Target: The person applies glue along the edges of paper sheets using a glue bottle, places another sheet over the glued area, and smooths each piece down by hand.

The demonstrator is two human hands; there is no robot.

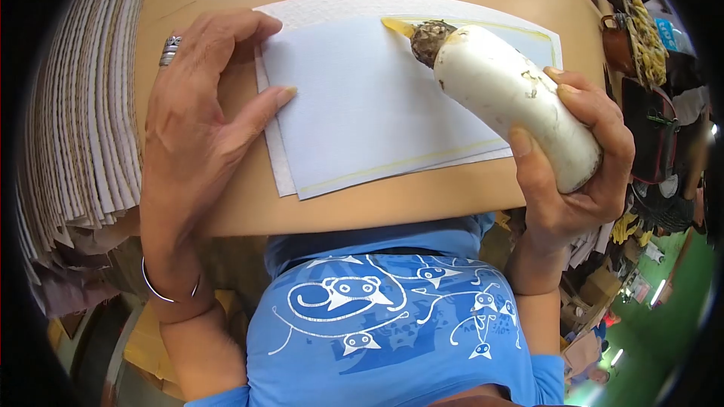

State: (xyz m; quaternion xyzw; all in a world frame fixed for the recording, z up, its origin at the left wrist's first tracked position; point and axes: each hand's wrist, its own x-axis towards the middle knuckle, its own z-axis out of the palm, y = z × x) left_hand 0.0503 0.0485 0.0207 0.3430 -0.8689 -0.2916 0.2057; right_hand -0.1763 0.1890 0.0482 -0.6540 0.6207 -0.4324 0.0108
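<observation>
In the head view my right hand [577,151] is wrapped round a white glue bottle [513,87], tilted with its nozzle down to the left. Dried brown crust covers the bottle's neck, and the yellowish tip [397,27] meets the far edge of a pale blue-white sheet [362,105]. Yellow glue lines run along the sheet's far, right and near edges. Beneath it lies a slightly larger textured white sheet [332,9]. My left hand [204,90] rests at the sheet's left edge, thumb and forefinger apart, the thumb tip on the paper. Its other fingers are partly hidden.
A tall stack of rough-edged sheets [83,105] stands on the left of the tan table [362,207]. Beyond the table's right side are a brown pot [618,41], a dark bag [648,132] and mixed clutter above a green floor [664,271].
</observation>
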